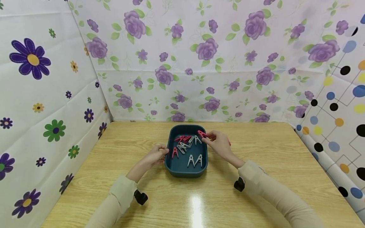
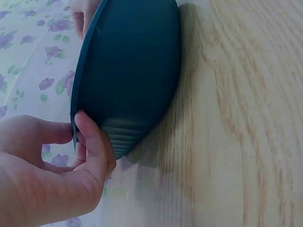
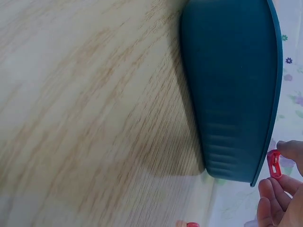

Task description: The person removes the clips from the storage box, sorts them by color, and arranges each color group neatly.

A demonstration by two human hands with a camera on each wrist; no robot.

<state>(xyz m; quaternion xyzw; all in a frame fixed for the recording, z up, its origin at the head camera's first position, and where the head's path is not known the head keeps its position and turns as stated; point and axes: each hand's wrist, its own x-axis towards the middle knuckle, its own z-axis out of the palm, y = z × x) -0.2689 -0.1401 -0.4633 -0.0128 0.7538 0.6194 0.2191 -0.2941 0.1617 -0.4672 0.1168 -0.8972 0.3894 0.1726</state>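
A dark teal bin (image 1: 186, 174) stands on the wooden table with several grey clothespins (image 1: 191, 161) and red clothespins (image 1: 175, 152) lying in it. My left hand (image 1: 156, 155) pinches the bin's left rim between thumb and fingers, which the left wrist view shows closely on the bin (image 2: 132, 61). At the right rim, my right hand (image 1: 219, 144) pinches a red clothespin (image 1: 201, 134) over the bin's upper right edge. In the right wrist view that red clothespin (image 3: 274, 163) sits between thumb and fingertips of my hand (image 3: 284, 194), beside the bin (image 3: 232, 85).
Behind my right hand, a bit of red (image 1: 229, 143) shows on the table side. The wooden table (image 1: 128, 136) reaches back to a flowered cloth (image 1: 182, 63); patterned cloths also hang at the left and right. Each wrist carries a small black camera (image 1: 141, 197).
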